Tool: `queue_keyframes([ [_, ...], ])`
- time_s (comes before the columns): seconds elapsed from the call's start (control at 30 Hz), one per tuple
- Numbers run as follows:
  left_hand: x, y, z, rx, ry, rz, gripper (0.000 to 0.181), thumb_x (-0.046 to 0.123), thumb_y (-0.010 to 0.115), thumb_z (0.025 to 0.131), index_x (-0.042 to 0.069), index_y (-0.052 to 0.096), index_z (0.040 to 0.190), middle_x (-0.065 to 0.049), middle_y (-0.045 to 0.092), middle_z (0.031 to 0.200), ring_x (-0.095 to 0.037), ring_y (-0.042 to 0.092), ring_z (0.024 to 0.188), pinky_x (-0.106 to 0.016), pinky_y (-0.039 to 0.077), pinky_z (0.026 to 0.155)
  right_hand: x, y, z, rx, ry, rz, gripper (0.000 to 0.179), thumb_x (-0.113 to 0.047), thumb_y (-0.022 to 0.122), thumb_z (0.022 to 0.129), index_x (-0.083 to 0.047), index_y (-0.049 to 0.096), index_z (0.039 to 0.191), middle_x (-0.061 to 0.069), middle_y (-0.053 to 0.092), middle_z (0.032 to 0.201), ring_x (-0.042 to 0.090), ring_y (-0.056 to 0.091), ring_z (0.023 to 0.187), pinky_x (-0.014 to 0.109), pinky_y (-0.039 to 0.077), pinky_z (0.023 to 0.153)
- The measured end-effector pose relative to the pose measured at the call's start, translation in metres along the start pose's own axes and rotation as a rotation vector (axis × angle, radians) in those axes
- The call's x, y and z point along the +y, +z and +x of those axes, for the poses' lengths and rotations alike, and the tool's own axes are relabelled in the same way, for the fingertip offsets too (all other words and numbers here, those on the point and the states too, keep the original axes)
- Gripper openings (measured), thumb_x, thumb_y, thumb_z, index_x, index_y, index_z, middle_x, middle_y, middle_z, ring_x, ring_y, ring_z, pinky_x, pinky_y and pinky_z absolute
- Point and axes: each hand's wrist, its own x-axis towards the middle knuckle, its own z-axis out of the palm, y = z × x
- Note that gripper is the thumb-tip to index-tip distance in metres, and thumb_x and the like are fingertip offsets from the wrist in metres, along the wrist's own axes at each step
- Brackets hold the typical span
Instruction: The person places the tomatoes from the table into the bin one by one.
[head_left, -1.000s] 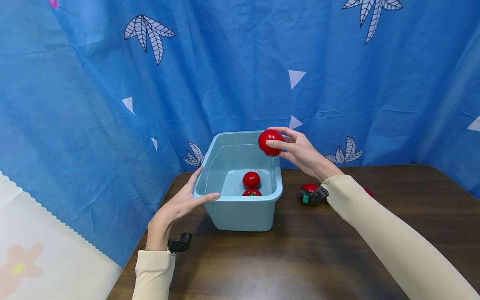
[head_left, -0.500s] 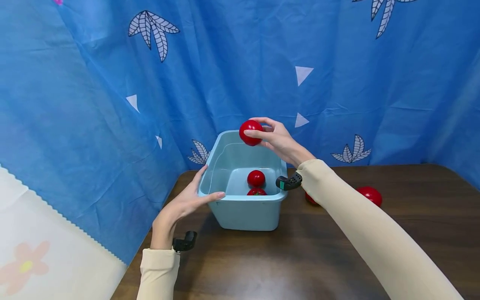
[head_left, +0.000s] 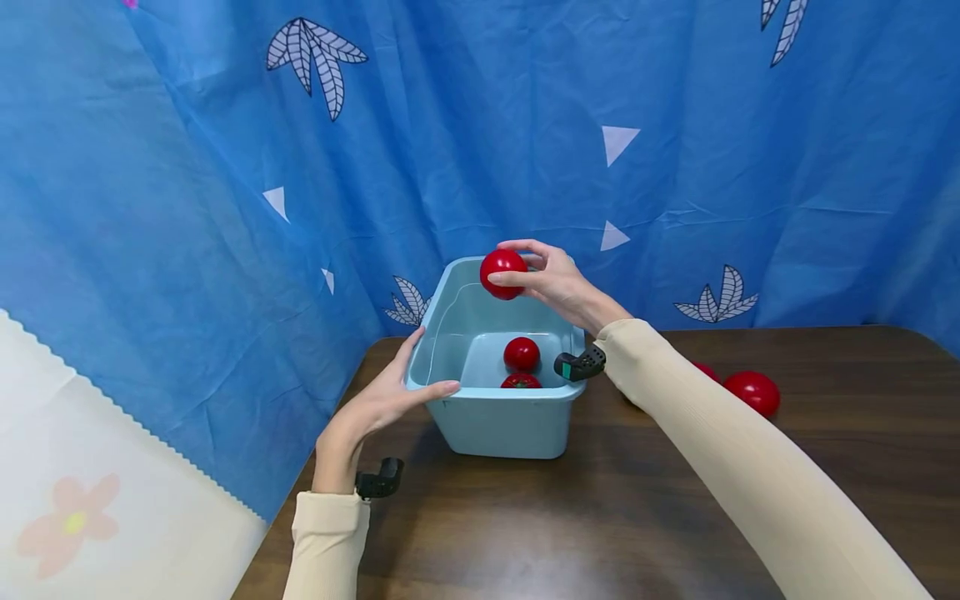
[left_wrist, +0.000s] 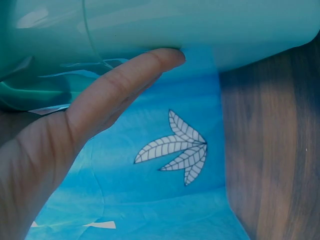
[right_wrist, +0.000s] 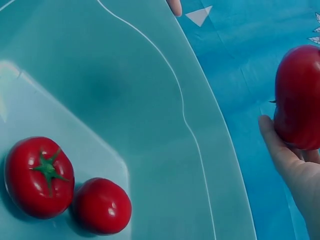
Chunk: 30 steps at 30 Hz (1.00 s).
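A red tomato (head_left: 502, 271) is held between the thumb and fingers of my right hand (head_left: 564, 287), above the far part of a light blue plastic bin (head_left: 506, 425). In the right wrist view the held tomato (right_wrist: 300, 102) appears at the right edge. My left hand (head_left: 378, 400) rests at the bin's near left corner, thumb along the near rim and fingers against the left side. The left wrist view shows a straight finger (left_wrist: 122, 82) touching the bin's wall. Two tomatoes lie on the bin floor, one (right_wrist: 40, 177) with its green stem up, the other (right_wrist: 102, 206) beside it.
More red tomatoes lie on the dark wooden table (head_left: 600, 517) right of the bin; one (head_left: 752, 392) shows well, another (head_left: 705, 370) is partly behind the right sleeve. A blue patterned curtain (head_left: 525, 150) hangs behind and to the left.
My right hand has moved left with the tomato, from the bin's right rim to over its inside, and dipped slightly at the end. The left hand keeps its place on the bin.
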Motion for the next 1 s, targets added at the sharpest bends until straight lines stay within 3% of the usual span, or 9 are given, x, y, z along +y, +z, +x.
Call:
queue_keyframes([
  [0.27, 0.001, 0.003, -0.001, 0.001, 0.002, 0.029, 0.114, 0.054, 0.075, 0.089, 0.024, 0.0, 0.169, -0.015, 0.022, 0.169, -0.044, 0.034, 0.147, -0.067, 0.041, 0.111, 0.003, 0.002, -0.003, -0.011, -0.009, -0.027, 0.061, -0.006, 0.074, 0.096, -0.008, 0.05, 0.152, 0.018, 0.054, 0.148, 0.036, 0.056, 0.133, 0.051, 0.045, 0.115],
  [0.57, -0.001, 0.003, 0.001, -0.009, 0.044, 0.008, 0.112, 0.049, 0.075, 0.091, 0.021, 0.0, 0.169, -0.017, 0.024, 0.167, -0.043, 0.035, 0.144, -0.065, 0.043, 0.111, 0.001, -0.002, -0.013, -0.057, -0.053, -0.01, 0.057, -0.004, 0.071, 0.097, -0.006, 0.05, 0.15, 0.019, 0.057, 0.145, 0.035, 0.063, 0.127, 0.047, 0.05, 0.11],
  [0.77, 0.0, 0.005, 0.001, 0.002, 0.025, 0.022, 0.112, 0.05, 0.075, 0.09, 0.02, 0.001, 0.169, -0.017, 0.024, 0.167, -0.043, 0.036, 0.144, -0.066, 0.042, 0.111, -0.005, -0.018, -0.022, -0.085, -0.071, -0.001, 0.058, -0.002, 0.066, 0.1, -0.003, 0.045, 0.154, 0.022, 0.053, 0.149, 0.042, 0.058, 0.133, 0.046, 0.051, 0.107],
  [1.0, 0.001, 0.004, 0.0, 0.017, 0.043, 0.028, 0.111, 0.05, 0.075, 0.091, 0.02, 0.002, 0.169, -0.017, 0.024, 0.166, -0.044, 0.037, 0.142, -0.068, 0.04, 0.112, -0.015, -0.05, -0.033, -0.065, -0.069, -0.025, 0.058, -0.002, 0.062, 0.103, -0.003, 0.04, 0.157, 0.022, 0.048, 0.153, 0.031, 0.061, 0.128, 0.043, 0.051, 0.107],
])
